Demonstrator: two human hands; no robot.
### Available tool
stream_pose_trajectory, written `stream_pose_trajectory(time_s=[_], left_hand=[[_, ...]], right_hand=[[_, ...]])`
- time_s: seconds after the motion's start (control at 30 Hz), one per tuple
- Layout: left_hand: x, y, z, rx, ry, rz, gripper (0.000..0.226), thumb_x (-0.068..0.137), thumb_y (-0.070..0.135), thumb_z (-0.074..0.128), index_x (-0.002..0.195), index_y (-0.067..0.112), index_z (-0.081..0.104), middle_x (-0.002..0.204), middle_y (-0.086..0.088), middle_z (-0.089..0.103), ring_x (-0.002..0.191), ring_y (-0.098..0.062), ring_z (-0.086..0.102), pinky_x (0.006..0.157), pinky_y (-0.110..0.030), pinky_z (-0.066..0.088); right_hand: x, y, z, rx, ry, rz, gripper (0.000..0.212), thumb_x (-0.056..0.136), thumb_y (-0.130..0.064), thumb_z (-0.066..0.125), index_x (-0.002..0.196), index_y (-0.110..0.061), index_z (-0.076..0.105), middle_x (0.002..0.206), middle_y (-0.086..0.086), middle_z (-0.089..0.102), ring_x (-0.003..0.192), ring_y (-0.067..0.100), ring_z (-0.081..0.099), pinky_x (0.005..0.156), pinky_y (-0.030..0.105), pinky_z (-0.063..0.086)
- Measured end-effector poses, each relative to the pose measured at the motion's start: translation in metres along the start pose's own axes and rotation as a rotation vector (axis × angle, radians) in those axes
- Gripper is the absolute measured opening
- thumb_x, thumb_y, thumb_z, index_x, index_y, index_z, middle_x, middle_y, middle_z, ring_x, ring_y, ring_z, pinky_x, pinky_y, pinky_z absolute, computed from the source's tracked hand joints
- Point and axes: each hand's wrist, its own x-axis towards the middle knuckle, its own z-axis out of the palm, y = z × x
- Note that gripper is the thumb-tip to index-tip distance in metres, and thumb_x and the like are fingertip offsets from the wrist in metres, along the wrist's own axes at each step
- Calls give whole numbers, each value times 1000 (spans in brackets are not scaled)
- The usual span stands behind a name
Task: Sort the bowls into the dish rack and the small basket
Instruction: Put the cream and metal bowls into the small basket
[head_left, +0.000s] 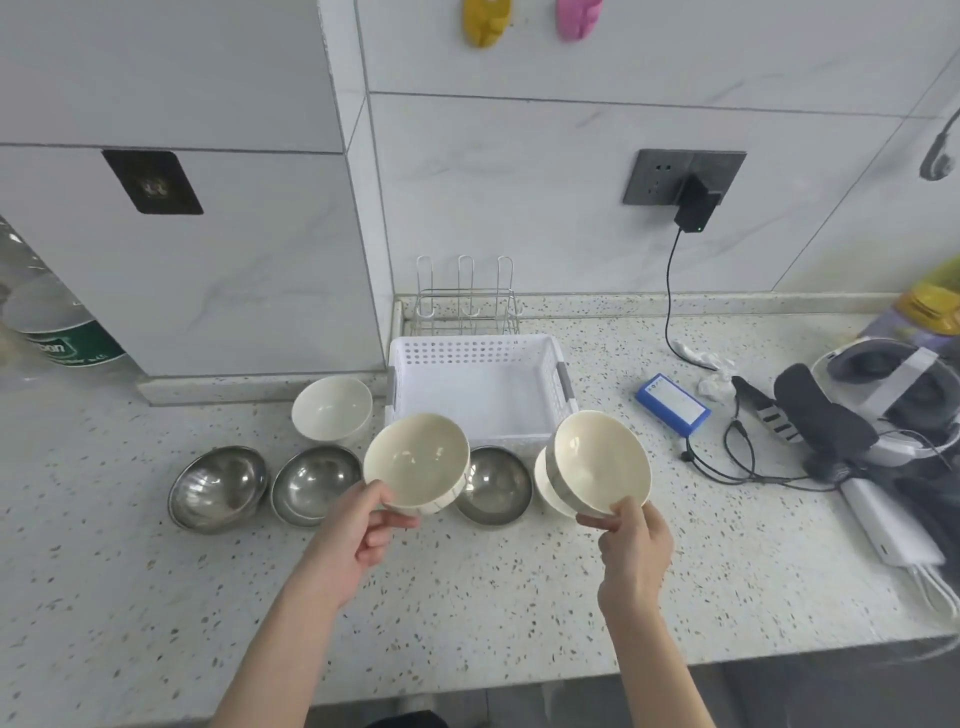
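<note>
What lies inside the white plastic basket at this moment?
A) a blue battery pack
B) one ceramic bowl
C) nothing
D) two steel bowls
C: the white plastic basket shows only its bare floor, while each hand holds a white ceramic bowl in front of it.

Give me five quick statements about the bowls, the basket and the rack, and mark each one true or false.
1. Each hand holds a white bowl: left hand with the left white bowl, right hand with the right white bowl. True.
2. The white basket already has bowls in it. False; nothing shows inside it.
3. Three metal bowls sit on the counter. True.
4. The wire dish rack stands in front of the basket. False; behind it.
5. A white bowl rests left of the basket. True.
</note>
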Motion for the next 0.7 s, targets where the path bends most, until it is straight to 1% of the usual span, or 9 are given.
stream_pose_trajectory(time_s=[0.07,0.17,0.23,0.27,0.33,0.4,0.47,0.6,0.7], left_hand=[[6,6,-5,-39,17,5,24,89,10,50,111,7,59,74,-21,71,37,-6,28,33,-17,20],[16,15,-15,-73,30,24,22,91,13,50,110,7,61,74,-20,71,36,-5,30,32,-17,21],[22,22,-22,-89,31,35,23,92,14,49,110,7,61,75,-20,72,36,-5,30,32,-17,22],[25,26,-26,-90,32,43,23,92,14,49,110,6,61,75,-21,72,36,-5,31,32,-17,22],[31,34,-31,-76,35,66,23,92,12,48,110,4,60,76,-23,72,36,-5,31,32,-16,22],[37,42,-37,-53,46,83,22,91,11,50,109,5,59,78,-24,72,37,-5,31,32,-16,22],[42,49,-42,-40,57,94,21,90,10,51,109,7,60,79,-25,72,38,-5,30,32,-16,22],[54,60,-51,-41,69,110,20,92,9,51,110,7,59,75,-22,71,38,-5,31,32,-16,21],[66,63,-55,-35,113,143,19,91,8,51,108,6,60,72,-21,71,38,-6,29,32,-16,20]], right_hand=[[3,-6,17,-23,-24,-4,9,83,-11,47,82,-6,55,64,23,69,42,10,26,46,24,28],[10,-10,46,-73,-71,-40,14,85,-11,48,87,-3,60,72,25,69,37,3,46,54,28,33],[17,-11,66,-143,-85,-54,13,85,-14,49,83,-6,58,63,14,70,38,-1,50,56,28,35],[22,-11,76,-191,-89,-50,13,86,-18,49,84,-10,59,57,6,70,41,-1,51,56,27,36],[32,-13,95,-287,-128,-44,15,86,-28,50,92,-18,60,59,-3,72,57,2,61,58,28,37],[42,-15,116,-311,-192,-50,22,85,-29,51,100,-17,61,65,-1,74,71,10,68,63,29,41],[52,-15,137,-315,-214,-61,25,85,-28,52,104,-13,59,70,3,74,75,10,69,65,29,42],[66,-11,174,-407,-221,-118,14,85,-30,52,98,-29,47,73,-1,72,77,5,62,58,25,38],[78,-4,192,-540,-228,-123,20,86,-31,53,105,-26,48,78,-1,72,78,12,64,59,30,42]])
